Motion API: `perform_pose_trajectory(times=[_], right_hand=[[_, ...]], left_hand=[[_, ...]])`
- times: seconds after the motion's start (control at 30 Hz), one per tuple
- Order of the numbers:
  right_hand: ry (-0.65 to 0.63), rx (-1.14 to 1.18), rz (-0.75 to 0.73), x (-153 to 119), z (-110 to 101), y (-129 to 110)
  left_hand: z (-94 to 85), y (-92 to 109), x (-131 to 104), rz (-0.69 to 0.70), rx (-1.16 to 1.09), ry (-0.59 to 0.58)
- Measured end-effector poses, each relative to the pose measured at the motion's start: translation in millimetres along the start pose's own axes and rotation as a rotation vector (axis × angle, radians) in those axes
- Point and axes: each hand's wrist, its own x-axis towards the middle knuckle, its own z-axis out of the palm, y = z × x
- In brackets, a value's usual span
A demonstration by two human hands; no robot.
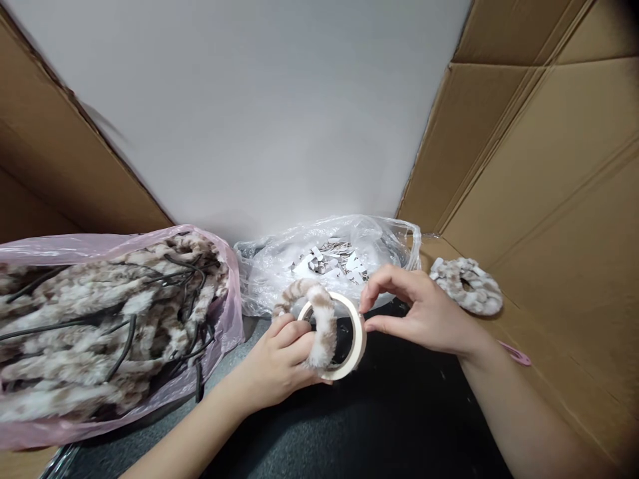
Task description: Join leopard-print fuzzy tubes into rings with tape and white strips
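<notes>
While the left hand (pixel 282 362) grips a furry ring (pixel 325 332) and tape roll (pixel 358 346), the right hand (pixel 422 311) pinches its edge.

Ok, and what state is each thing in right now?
Left hand: closed on ring and roll.
Right hand: fingertips at roll's edge; grip unclear.
Fluffy ring: held, curved.
Tape roll: held, tilted.
Pink bag: open, filled with fluffy strips.
Clear bag: open, small pieces inside.
Fluffy bundle: lying on cardboard.
Pink item: partly hidden.
</notes>
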Motion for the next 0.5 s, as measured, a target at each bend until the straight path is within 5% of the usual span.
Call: perform_pose_trajectory(times=[0.3, 0.5], right_hand=[[-0.071, -0.008, 0.006, 0, 0, 4], [-0.022, 0.022, 0.015, 3, 10, 13]], left_hand=[[-7.7, 2, 7, -0.006, -0.077, -0.105], [-25.3, -6, 15, -0.162, -0.252, -0.22]])
